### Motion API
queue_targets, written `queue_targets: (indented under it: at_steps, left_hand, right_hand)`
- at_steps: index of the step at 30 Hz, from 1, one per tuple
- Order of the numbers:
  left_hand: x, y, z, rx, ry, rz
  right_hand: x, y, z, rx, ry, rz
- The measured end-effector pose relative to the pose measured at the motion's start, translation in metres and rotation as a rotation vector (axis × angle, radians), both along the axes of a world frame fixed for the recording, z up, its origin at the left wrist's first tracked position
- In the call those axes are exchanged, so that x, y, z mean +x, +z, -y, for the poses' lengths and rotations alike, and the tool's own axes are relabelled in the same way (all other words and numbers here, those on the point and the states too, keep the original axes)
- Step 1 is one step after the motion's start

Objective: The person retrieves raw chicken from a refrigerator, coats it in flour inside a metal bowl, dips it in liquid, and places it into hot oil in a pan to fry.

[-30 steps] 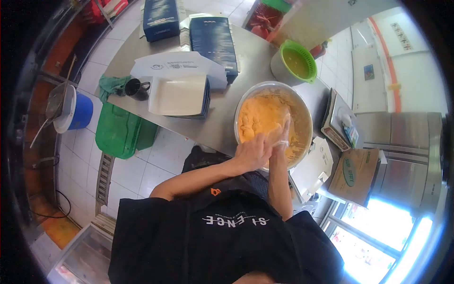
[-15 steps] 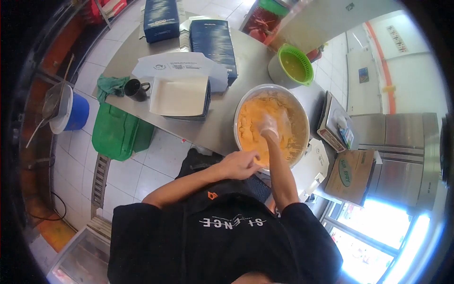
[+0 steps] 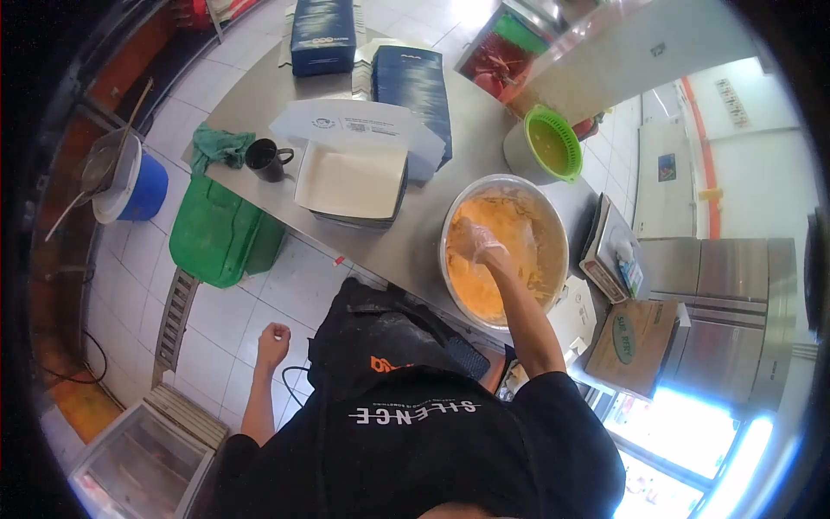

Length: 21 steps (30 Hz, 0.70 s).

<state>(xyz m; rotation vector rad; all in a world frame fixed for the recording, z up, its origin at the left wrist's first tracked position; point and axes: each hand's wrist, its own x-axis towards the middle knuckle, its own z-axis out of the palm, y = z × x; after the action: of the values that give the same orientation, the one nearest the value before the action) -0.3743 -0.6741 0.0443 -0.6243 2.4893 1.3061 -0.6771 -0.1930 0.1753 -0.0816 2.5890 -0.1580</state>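
My right hand [image 3: 475, 241], in a clear plastic glove, reaches into a large metal bowl [image 3: 560, 251]. It touches the orange crumbly mixture [image 3: 474, 290] on the bowl's left side. Its fingertips are buried or smeared, so whether it grips anything is hidden. My left hand [image 3: 274, 341] is bare and hangs away from the table, over the tiled floor, with its fingers curled closed and nothing visible in them. Nearest the bowl on the table stands a pale tub with a green strainer basket [image 3: 562, 147], with yellowish liquid inside.
An open paper box [image 3: 353, 177], blue boxes [image 3: 411, 95], a black mug [image 3: 266, 161] and a green cloth [image 3: 216, 149] lie on the steel table [image 3: 424, 212]. A scale [image 3: 612, 251] and cardboard box [image 3: 635, 346] stand right. A green bin [image 3: 220, 233] stands on the floor.
My left hand has left the bowl's near rim and swung down and left. My right hand has shifted to the bowl's left side. The whole view has tilted slightly.
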Motion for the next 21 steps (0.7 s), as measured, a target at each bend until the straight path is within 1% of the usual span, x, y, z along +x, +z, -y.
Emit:
queue_targets:
  at_steps: [1, 2, 3, 4, 5, 6, 7, 8, 10, 11, 12, 13, 14, 15, 16, 17, 18, 19, 21]
  left_hand:
    - [0.013, -0.023, 0.008, 0.017, 0.030, 0.070]
    - [0.023, -0.037, 0.015, 0.021, 0.025, 0.070]
    - [0.031, -0.049, 0.019, 0.181, 0.169, 0.220]
    - [0.040, -0.063, 0.023, 0.343, 0.315, 0.370]
    - [0.052, -0.078, 0.028, 0.355, 0.317, 0.369]
    - [0.073, -0.099, 0.037, 0.349, 0.466, 0.393]
    - [0.094, -0.117, 0.045, 0.341, 0.621, 0.403]
    - [0.108, -0.127, 0.051, 0.346, 0.720, 0.419]
    - [0.128, -0.137, 0.062, 0.348, 0.717, 0.482]
    - [0.135, -0.141, 0.068, 0.326, 0.635, 0.511]
    - [0.140, -0.145, 0.074, 0.234, 0.399, 0.493]
    - [0.144, -0.148, 0.078, 0.135, 0.209, 0.461]
    - [0.143, -0.148, 0.080, 0.065, 0.087, 0.411]
    - [0.139, -0.151, 0.078, 0.171, 0.242, 0.417]
    - [0.133, -0.143, 0.072, 0.290, 0.460, 0.422]
    - [0.127, -0.136, 0.066, 0.404, 0.676, 0.427]
    - [0.119, -0.130, 0.060, 0.403, 0.677, 0.436]
    - [0.109, -0.126, 0.055, 0.414, 0.668, 0.410]
    - [0.091, -0.119, 0.042, 0.425, 0.650, 0.390]
  right_hand:
    - [-0.001, 0.003, 0.008, 0.001, 0.000, -0.001]
    - [0.000, 0.013, 0.018, 0.009, -0.029, 0.026]
    - [0.002, 0.020, 0.021, 0.020, -0.058, 0.052]
    - [0.003, 0.011, 0.015, 0.030, -0.060, 0.050]
    - [0.004, -0.004, 0.008, 0.057, -0.013, 0.053]
    - [0.005, -0.013, 0.004, 0.085, 0.038, 0.059]
    - [0.008, -0.007, 0.005, 0.095, 0.045, 0.064]
    - [0.013, 0.007, 0.009, 0.053, 0.056, 0.066]
    - [0.016, 0.025, 0.014, 0.018, 0.058, 0.063]
    - [0.015, 0.030, 0.017, 0.073, 0.062, 0.122]
    - [0.014, 0.033, 0.018, 0.126, 0.064, 0.182]
    - [0.015, 0.032, 0.012, 0.130, 0.060, 0.179]
    - [0.017, 0.029, -0.002, 0.098, 0.062, 0.156]
    - [0.018, 0.027, -0.016, 0.068, 0.067, 0.134]
    - [0.021, 0.027, -0.031, 0.072, 0.069, 0.140]
    - [0.026, 0.027, -0.047, -0.005, 0.066, 0.074]
    - [0.031, 0.028, -0.060, -0.082, 0.061, 0.008]
    - [0.035, 0.037, -0.065, -0.080, 0.058, 0.015]
    - [0.044, 0.068, -0.072, -0.119, -0.157, -0.028]
